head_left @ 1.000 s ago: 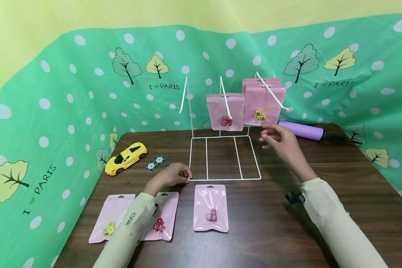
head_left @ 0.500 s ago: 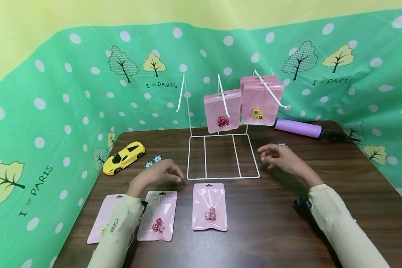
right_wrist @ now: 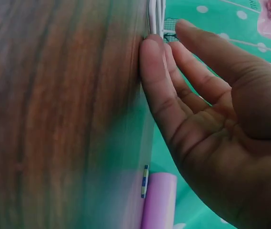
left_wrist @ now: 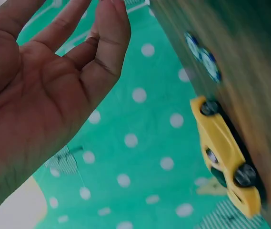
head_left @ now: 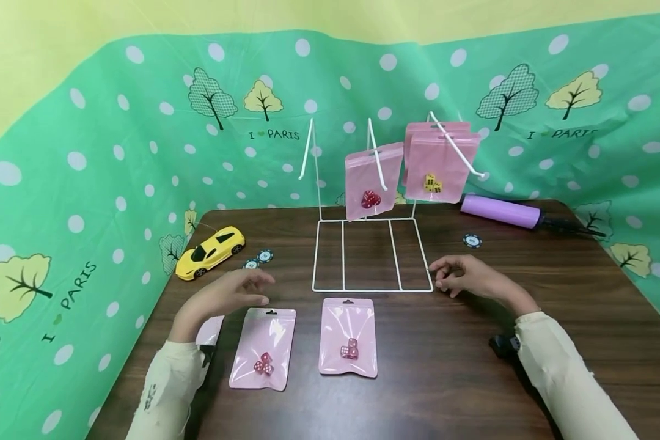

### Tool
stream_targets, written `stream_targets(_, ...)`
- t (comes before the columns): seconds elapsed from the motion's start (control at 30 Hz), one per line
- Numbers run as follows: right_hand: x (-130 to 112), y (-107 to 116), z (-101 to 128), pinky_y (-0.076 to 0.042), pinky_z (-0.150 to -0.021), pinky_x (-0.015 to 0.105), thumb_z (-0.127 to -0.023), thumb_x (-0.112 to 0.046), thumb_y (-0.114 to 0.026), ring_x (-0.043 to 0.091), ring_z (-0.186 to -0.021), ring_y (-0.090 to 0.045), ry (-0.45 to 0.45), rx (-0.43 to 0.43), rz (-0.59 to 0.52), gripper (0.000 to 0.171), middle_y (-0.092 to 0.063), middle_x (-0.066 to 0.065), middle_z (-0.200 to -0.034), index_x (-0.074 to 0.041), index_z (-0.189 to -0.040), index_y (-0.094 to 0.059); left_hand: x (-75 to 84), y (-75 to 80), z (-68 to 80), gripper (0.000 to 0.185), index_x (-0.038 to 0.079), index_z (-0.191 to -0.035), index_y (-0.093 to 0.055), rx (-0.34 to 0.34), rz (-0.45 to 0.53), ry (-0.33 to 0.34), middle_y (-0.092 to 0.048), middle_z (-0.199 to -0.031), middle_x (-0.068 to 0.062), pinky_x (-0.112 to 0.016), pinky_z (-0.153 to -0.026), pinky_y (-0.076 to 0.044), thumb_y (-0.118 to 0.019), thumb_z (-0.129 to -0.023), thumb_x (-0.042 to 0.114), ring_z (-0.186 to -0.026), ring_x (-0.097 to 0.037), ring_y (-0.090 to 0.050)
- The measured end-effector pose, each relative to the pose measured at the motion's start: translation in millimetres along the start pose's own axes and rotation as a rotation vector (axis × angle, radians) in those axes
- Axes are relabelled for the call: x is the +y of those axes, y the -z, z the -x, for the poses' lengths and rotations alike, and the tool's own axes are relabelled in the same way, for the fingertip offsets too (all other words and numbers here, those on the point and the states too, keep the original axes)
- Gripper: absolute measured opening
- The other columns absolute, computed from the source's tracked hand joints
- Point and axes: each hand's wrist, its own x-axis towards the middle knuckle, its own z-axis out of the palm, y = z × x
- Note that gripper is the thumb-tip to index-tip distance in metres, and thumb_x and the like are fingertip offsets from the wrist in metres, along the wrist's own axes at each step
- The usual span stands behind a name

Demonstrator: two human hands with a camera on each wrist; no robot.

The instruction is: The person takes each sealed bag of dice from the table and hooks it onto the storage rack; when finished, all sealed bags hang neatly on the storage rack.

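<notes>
My left hand (head_left: 225,296) hovers above the table's left part with fingers loosely bent, and its palm shows empty in the left wrist view. Below and beside it lie a pink zip bag with red dice (head_left: 263,348) and another pink bag (head_left: 210,330), mostly hidden by the arm. My right hand (head_left: 467,275) is low beside the right front corner of the white wire rack (head_left: 371,290), holding nothing; whether it touches the wire I cannot tell. From the rack's middle hook hangs a pink bag with red dice (head_left: 373,180), slightly turned. Pink bags, the front with yellow dice (head_left: 442,168), hang from its right hook.
Another pink bag with dice (head_left: 348,336) lies in front of the rack. A yellow toy car (head_left: 211,253) and two poker chips (head_left: 265,256) are at the left. At the right are a poker chip (head_left: 472,241) and a purple pump (head_left: 500,211).
My left hand has left the rack's front left corner, moving left. My right hand has dropped from below the hanging bags to the rack's base. The middle bag has swung and turned.
</notes>
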Motion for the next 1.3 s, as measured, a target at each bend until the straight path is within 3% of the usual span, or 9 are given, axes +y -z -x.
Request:
stream_targets(0.23,2,-3,-1,-0.06,-0.069,0.034,-0.104,0.001,-0.068,0.017,-0.083,-0.065,0.017,-0.014,0.026,0.034,-0.068,0.015,-0.104,0.014,-0.134,-0.06,-18.0,1.0,42.6,0.037,-0.003,-0.134,-0.069,0.152,0.01,0.028,-0.072,-0.119,-0.015,-0.04,-0.089,-0.057,-0.077,-0.102,0.014,-0.105,-0.023,-0.066)
stream_targets(0.43,-1,-4,1,-0.058,-0.067,0.033,-0.103,-0.001,-0.071,0.015,-0.081,-0.062,0.017,0.004,0.051,0.034,-0.068,0.013,-0.104,0.012,-0.133,-0.063,-32.3,1.3,73.6,0.039,-0.004,-0.133,-0.068,0.263,0.018,0.178,-0.071,-0.108,-0.008,-0.035,-0.077,-0.056,-0.077,-0.102,0.016,-0.096,-0.022,-0.067)
stream_targets(0.63,-3,-2,0,-0.056,-0.066,0.032,-0.103,0.002,-0.069,0.014,-0.083,-0.061,0.034,0.009,0.036,0.036,-0.067,0.015,-0.106,0.013,-0.136,-0.06,-49.2,-4.8,97.8,0.045,-0.005,-0.14,-0.063,0.317,0.079,0.252,-0.07,-0.122,-0.02,-0.035,-0.076,-0.054,-0.077,-0.102,0.013,-0.098,-0.025,-0.066)
stream_targets(0.77,-3,-2,1,-0.056,-0.065,0.033,-0.103,0.001,-0.069,0.014,-0.083,-0.06,0.045,0.011,0.049,0.036,-0.067,0.015,-0.106,0.014,-0.136,-0.059,-58.2,-8.5,107.1,0.046,-0.006,-0.141,-0.062,0.353,0.088,0.285,-0.067,-0.125,-0.026,-0.037,-0.074,-0.051,-0.077,-0.101,0.011,-0.095,-0.025,-0.062)
stream_targets(0.87,-2,-2,0,-0.056,-0.064,0.032,-0.103,0.001,-0.07,0.013,-0.082,-0.06,0.041,0.012,0.052,0.037,-0.067,0.014,-0.105,0.013,-0.136,-0.06,-64.9,-10.6,112.3,0.045,-0.008,-0.138,-0.063,0.386,0.044,0.297,-0.064,-0.123,-0.032,-0.035,-0.069,-0.046,-0.078,-0.099,0.007,-0.085,-0.022,-0.057)
stream_targets(0.93,-2,-3,0,-0.055,-0.064,0.032,-0.103,0.001,-0.071,0.013,-0.083,-0.059,0.041,0.012,0.056,0.038,-0.067,0.014,-0.105,0.013,-0.136,-0.06,-68.7,-12.2,115.8,0.048,-0.008,-0.139,-0.062,0.401,0.004,0.306,-0.061,-0.127,-0.037,-0.037,-0.071,-0.046,-0.08,-0.097,0.007,-0.086,-0.026,-0.057)
stream_targets(1.07,-1,-4,-1,-0.055,-0.064,0.032,-0.103,0.001,-0.07,0.013,-0.083,-0.059,0.037,0.016,0.061,0.038,-0.067,0.014,-0.105,0.013,-0.137,-0.059,-74.9,-15.0,119.3,0.063,-0.008,-0.146,-0.055,0.39,-0.051,0.355,-0.051,-0.14,-0.043,-0.054,-0.087,-0.052,-0.083,-0.095,0.014,-0.106,-0.047,-0.061)
stream_targets(1.17,1,-4,-1,-0.055,-0.064,0.032,-0.103,0.001,-0.07,0.013,-0.082,-0.059,0.031,0.017,0.06,0.039,-0.066,0.014,-0.105,0.013,-0.137,-0.059,-77.9,-15.9,120.0,0.072,-0.01,-0.149,-0.051,0.351,-0.083,0.393,-0.046,-0.146,-0.047,-0.073,-0.1,-0.045,-0.086,-0.093,0.019,-0.128,-0.062,-0.05)
stream_targets(1.3,2,-6,0,-0.054,-0.063,0.032,-0.103,0.001,-0.07,0.013,-0.08,-0.059,0.035,0.015,0.045,0.04,-0.066,0.015,-0.106,0.014,-0.138,-0.058,-78.7,-16.6,122.2,0.074,-0.01,-0.148,-0.052,0.321,-0.128,0.427,-0.046,-0.143,-0.049,-0.08,-0.106,-0.037,-0.087,-0.092,0.021,-0.134,-0.068,-0.041)
